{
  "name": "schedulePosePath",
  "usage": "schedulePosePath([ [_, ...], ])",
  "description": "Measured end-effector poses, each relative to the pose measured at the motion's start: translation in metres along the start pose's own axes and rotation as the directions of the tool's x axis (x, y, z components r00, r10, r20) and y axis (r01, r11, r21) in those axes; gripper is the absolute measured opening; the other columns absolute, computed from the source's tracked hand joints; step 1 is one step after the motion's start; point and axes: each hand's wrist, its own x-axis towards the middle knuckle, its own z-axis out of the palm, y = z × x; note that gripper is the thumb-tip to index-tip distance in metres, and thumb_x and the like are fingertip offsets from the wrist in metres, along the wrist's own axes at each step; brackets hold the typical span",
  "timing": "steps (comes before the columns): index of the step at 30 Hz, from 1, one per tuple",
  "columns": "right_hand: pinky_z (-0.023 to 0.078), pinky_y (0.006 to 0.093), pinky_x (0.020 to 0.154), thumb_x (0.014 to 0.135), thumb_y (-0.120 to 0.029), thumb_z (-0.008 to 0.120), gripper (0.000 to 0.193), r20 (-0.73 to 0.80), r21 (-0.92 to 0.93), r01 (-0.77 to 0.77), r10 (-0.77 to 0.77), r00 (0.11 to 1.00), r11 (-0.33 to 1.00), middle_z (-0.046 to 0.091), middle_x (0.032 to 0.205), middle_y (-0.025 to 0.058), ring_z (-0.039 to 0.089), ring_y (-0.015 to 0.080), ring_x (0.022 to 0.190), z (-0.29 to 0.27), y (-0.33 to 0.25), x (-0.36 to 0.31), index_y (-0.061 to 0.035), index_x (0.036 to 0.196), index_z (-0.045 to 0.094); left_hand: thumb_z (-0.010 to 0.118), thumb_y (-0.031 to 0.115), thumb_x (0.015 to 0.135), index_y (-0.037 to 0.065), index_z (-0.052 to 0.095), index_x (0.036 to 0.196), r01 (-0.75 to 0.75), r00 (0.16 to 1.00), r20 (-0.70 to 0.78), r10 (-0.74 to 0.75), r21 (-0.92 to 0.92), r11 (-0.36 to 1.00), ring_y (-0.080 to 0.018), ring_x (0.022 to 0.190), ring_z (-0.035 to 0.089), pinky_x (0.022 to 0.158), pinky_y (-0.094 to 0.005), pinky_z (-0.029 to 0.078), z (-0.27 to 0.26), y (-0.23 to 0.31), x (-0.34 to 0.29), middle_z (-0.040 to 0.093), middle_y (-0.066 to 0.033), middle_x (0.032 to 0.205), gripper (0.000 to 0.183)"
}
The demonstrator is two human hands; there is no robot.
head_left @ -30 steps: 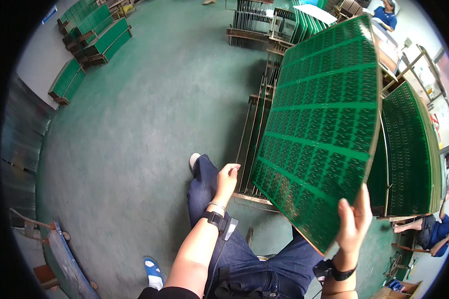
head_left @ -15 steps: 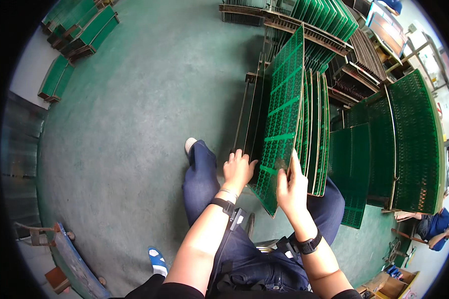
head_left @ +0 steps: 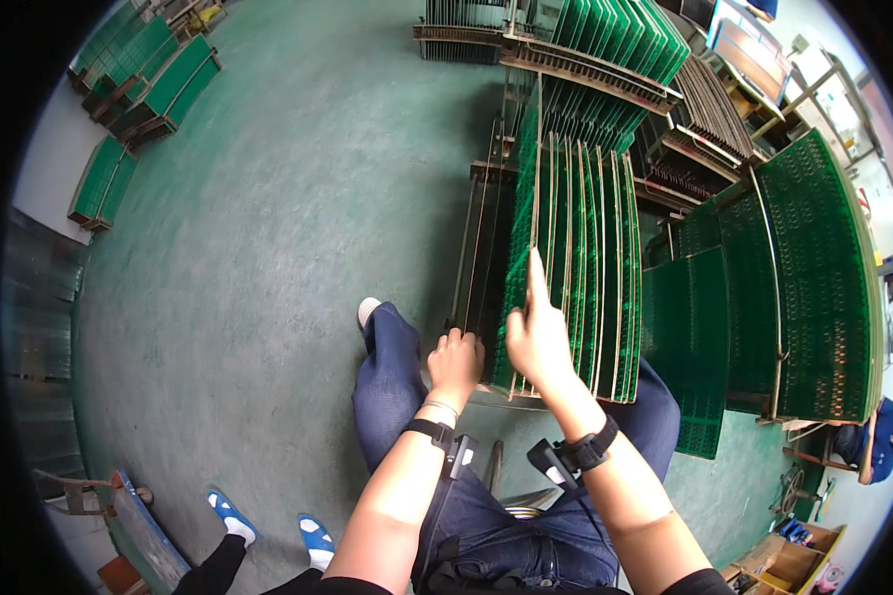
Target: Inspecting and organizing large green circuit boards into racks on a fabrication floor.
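A green circuit board panel (head_left: 522, 238) stands upright at the left end of a row of similar green panels (head_left: 601, 268) in a rack in front of me. My right hand (head_left: 540, 342) is closed on this panel's near edge, thumb on its left face and index finger stretched along the edge. Lower and to the left, my left hand (head_left: 455, 364) curls over the near end of the dark rack (head_left: 478, 268), beside the panel's lower corner. What lies under its fingertips is hidden.
Another rack of green panels (head_left: 620, 40) stands beyond. Large green panels (head_left: 814, 288) lean at the right, near a seated person (head_left: 878, 441). More panels (head_left: 174, 84) stand far left. Another person's feet in blue slippers (head_left: 230, 516) are at lower left.
The panel has swung from a slant to nearly upright, moving left and in line with the others. Both hands have shifted left with it. A second blue slipper has come into view.
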Motion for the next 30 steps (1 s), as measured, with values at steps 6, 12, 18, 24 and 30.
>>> schedulePosePath([
  [6, 0.048, 0.0473, 0.056, 0.083, -0.008, 0.051, 0.078, 0.235, -0.189, -0.086, 0.13, 0.963, 0.978, 0.059, 0.068, 0.0265, 0.059, 0.04, 0.059, 0.041, 0.039, -0.018, -0.0067, 0.146, 0.006, 0.061, 0.02, 0.079, 0.008, 0.061, 0.08, 0.009, 1.0, 0.025, -0.009, -0.027, 1.0, -0.0281, 0.082, 0.061, 0.063, -0.0413, 0.053, 0.001, 0.0, -0.002, 0.058, -0.0096, 0.086, 0.012],
  [12, 0.048, 0.0451, 0.06, 0.084, -0.006, 0.052, 0.069, 0.194, -0.003, 0.06, -0.058, 0.979, 0.998, 0.06, 0.08, 0.028, 0.059, 0.0397, 0.063, 0.019, 0.05, -0.042, -0.0136, 0.145, 0.02, 0.06, 0.021, 0.08, 0.008, 0.062, 0.08, 0.067, 0.997, 0.033, -0.064, -0.119, 0.991, -0.0297, 0.084, 0.061, 0.066, -0.0438, 0.052, 0.002, 0.004, -0.003, 0.057, -0.0103, 0.085, 0.013],
  [18, 0.05, 0.0413, 0.072, 0.082, -0.001, 0.054, 0.065, 0.273, 0.074, 0.096, -0.113, 0.955, 0.993, 0.056, 0.11, 0.0288, 0.063, 0.0378, 0.079, -0.012, 0.062, -0.084, -0.0128, 0.142, 0.031, 0.056, 0.015, 0.084, 0.0, 0.06, 0.083, -0.148, 0.979, -0.184, 0.086, -0.361, 0.921, -0.0352, 0.087, 0.06, 0.073, -0.0423, 0.05, -0.024, -0.012, 0.001, 0.06, -0.017, 0.095, 0.016],
  [24, 0.047, 0.0399, 0.09, 0.085, -0.006, 0.052, 0.053, 0.391, 0.084, -0.071, 0.033, 0.92, 0.994, 0.057, 0.115, 0.0259, 0.057, 0.0372, 0.107, -0.056, 0.103, -0.117, -0.0112, 0.137, 0.039, 0.054, 0.009, 0.085, -0.006, 0.053, 0.074, -0.156, 0.983, -0.01, 0.186, -0.587, 0.795, -0.0271, 0.071, 0.056, 0.064, -0.0341, 0.043, -0.251, 0.02, -0.008, 0.06, -0.0158, 0.082, 0.019],
  [30, 0.04, 0.0356, 0.096, 0.093, -0.022, 0.054, 0.061, 0.504, 0.592, -0.425, 0.096, 0.858, 0.685, 0.043, 0.139, 0.013, 0.045, 0.0207, 0.122, -0.079, 0.101, -0.124, -0.0107, 0.145, 0.024, 0.062, 0.022, 0.077, -0.009, 0.062, 0.088, 0.043, 0.997, 0.024, -0.073, -0.961, 0.271, -0.0161, 0.071, 0.058, 0.066, -0.0273, 0.045, -0.375, -0.019, -0.078, 0.064, -0.0137, 0.085, 0.033],
])
